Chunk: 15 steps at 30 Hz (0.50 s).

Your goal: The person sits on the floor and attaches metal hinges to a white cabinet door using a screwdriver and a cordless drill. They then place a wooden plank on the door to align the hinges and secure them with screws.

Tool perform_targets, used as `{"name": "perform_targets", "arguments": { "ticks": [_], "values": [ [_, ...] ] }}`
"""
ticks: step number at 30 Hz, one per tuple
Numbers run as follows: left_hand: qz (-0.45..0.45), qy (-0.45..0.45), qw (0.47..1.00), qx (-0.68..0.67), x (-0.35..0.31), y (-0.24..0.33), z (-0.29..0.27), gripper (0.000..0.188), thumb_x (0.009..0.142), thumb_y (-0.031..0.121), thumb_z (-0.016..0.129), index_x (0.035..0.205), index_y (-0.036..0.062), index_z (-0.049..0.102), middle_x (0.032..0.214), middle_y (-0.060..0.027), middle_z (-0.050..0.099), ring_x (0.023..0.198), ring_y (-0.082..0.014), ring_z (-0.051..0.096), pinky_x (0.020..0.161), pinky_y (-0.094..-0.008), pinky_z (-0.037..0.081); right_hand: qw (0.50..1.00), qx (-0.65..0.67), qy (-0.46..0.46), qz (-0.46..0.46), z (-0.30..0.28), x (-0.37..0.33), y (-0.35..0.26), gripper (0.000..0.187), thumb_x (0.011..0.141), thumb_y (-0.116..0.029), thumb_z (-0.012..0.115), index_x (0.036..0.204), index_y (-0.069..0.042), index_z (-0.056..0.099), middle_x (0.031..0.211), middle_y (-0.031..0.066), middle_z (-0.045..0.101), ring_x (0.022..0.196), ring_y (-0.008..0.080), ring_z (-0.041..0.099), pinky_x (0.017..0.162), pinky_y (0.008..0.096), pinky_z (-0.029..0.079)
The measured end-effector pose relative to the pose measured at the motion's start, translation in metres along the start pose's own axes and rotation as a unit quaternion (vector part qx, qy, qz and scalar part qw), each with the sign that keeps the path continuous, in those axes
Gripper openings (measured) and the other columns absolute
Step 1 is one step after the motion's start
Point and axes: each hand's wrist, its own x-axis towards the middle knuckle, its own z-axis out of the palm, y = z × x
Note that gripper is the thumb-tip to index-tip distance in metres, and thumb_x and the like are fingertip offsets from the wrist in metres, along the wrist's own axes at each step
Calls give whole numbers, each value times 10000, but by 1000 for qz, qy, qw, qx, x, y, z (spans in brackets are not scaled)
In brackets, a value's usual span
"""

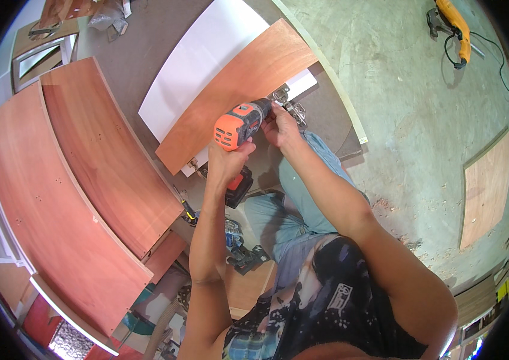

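My left hand (225, 161) is wrapped around the grip of an orange and black cordless drill (234, 127), whose chuck points right and away from me. At the chuck's front end my right hand (281, 128) has its fingers closed in a pinch; what lies between them is too small to make out. Just beyond those fingertips sit metal cabinet hinges (295, 114) at the edge of a reddish-brown wood panel (239, 78). The panel lies over a white board (197, 54). More hinge metal (193, 164) shows by the panel's near left end, partly behind my left wrist.
Large brown panels (92, 150) are at the left, with a screwdriver (188, 210) by their edge. A yellow corded power tool (459, 33) lies far right, above a loose plywood piece (487, 186). Blue and black tools (242, 255) are near my legs.
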Motion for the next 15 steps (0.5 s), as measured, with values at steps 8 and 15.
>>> {"name": "perform_targets", "arguments": {
  "ticks": [8,15],
  "values": [
    [8,-18,1000,18,2,-6,-1,287,741,-27,671,1018,31,628,818,-13,642,605,-88,559,503,-238,455,1000,2,-12,1,-2,1,0,168,1025,-145,429,1089,-88,573,981,31,633,894,155,616,846,348,534],
    [12,-23,999,34,3,-10,-2,281,737,-20,663,1012,29,630,814,-12,642,600,-88,557,501,-241,454,1000,7,-4,3,-1,1,0,170,1024,-146,429,1083,-86,577,968,33,635,886,159,612,835,345,530]
  ]
}}
